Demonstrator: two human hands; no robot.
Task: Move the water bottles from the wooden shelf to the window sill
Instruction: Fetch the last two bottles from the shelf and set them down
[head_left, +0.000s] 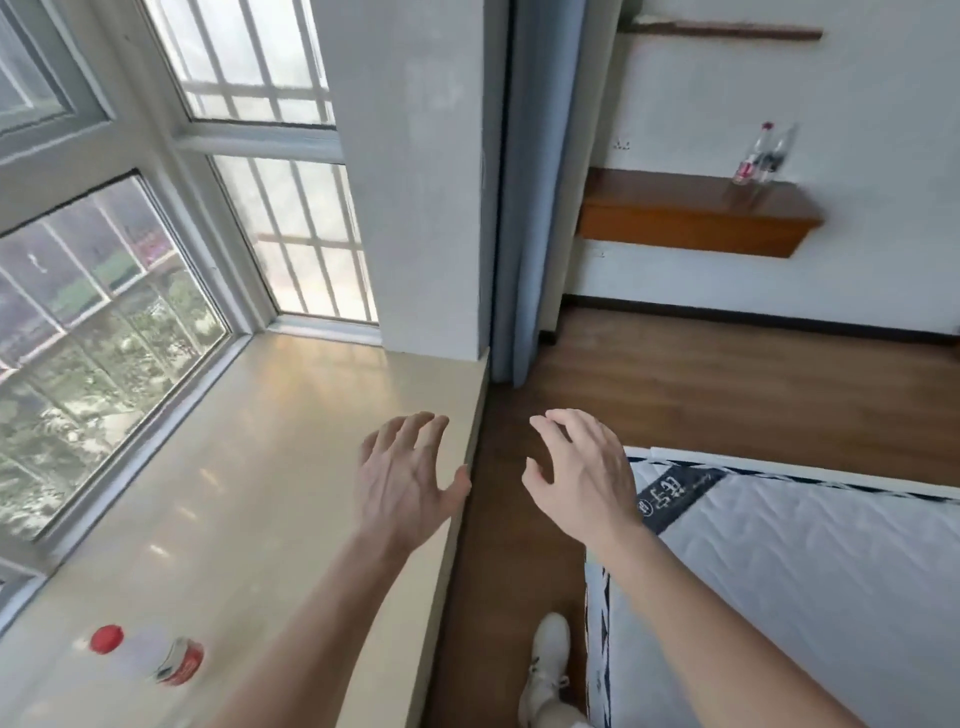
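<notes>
Head view, and I'm looking down over both arms stretched out in front. My left hand (405, 478) hangs over the outer edge of the window sill (260, 441), fingers spread and loose, nothing in it. My right hand (582, 478) is just beside it, over the wooden floor (727, 389), fingers apart and slightly curled, also holding nothing. The two hands are near each other but not touching.

One water bottle (150, 657) is on the sill already, down in the near left corner: red cap, red label, clear body. It's blurred, so I can't tell whether it stands upright or lies over.

Across the room, the wooden shelf (691, 213) sticks out from the white wall, and there are two more bottles on it, standing right beside each other toward its right end. The red-capped bottle (750, 156) is on the left with a red label; the second bottle (776, 153) next to it carries a darker label, and its cap is too small for me to make out. Both are well apart from my hands.

A blue curtain (535, 182) hangs between the sill's pillar and the shelf wall. A white mattress (805, 571) with dark trim lies at the right, under my right forearm, and a white shoe (548, 660) shows on the floor below.
</notes>
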